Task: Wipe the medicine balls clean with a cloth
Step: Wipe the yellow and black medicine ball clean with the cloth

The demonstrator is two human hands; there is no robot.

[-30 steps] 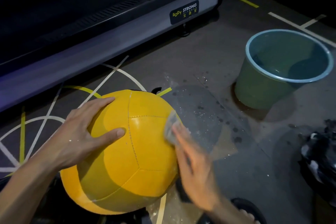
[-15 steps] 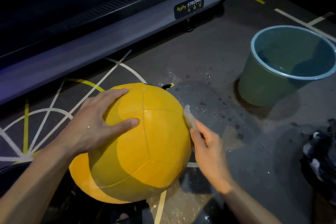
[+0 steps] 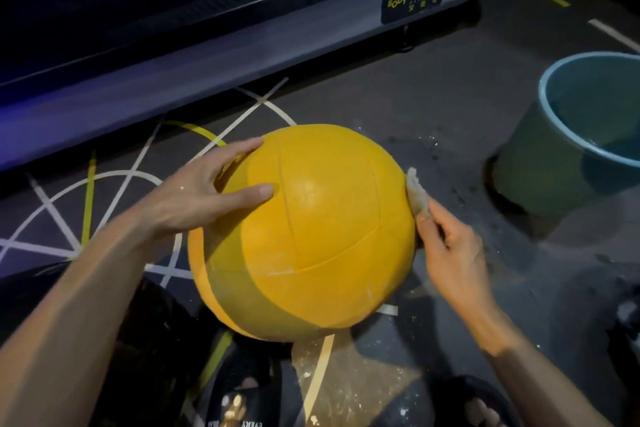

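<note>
Medicine ball (image 3: pixel 311 236) sits between both hands: left hand (image 3: pixel 197 194) flat on its upper left, right hand (image 3: pixel 450 250) pinching cloth (image 3: pixel 417 192) against its right edge.

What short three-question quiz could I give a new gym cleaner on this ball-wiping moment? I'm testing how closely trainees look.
1. True or false: the left hand lies spread on the yellow medicine ball.
2. Which side of the ball does the cloth touch: (a) the top, (b) the right edge, (c) the underside?
3. What stands on the floor to the right of the ball?

Key
1. True; its fingers are straight against the ball.
2. (b); the right hand pinches the cloth there.
3. A green bucket with a blue rim.
</note>
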